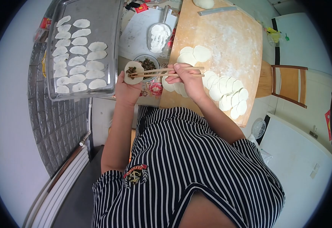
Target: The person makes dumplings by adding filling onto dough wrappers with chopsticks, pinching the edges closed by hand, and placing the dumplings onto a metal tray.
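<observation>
A round dough wrapper point(137, 79) lies across the palm and fingers of my left hand point(127, 92), with dark chopped filling point(131, 71) on it. My right hand point(187, 79) grips a pair of wooden chopsticks point(158, 72), whose tips touch the filling on the wrapper. Behind the chopsticks is a glass bowl point(158, 60) of the same chopped filling. Several flat wrappers point(226, 86) overlap on the wooden board beside my right forearm, and more point(201, 53) lie farther up the board.
A metal tray point(110, 64) at the left holds rows of folded dumplings point(77, 60). A scoop of flour point(159, 38) stands behind the bowl. The floured board point(234, 41) carries a dough lump point(203, 3) and a grey bar point(217, 11). A wooden chair point(290, 84) is at right.
</observation>
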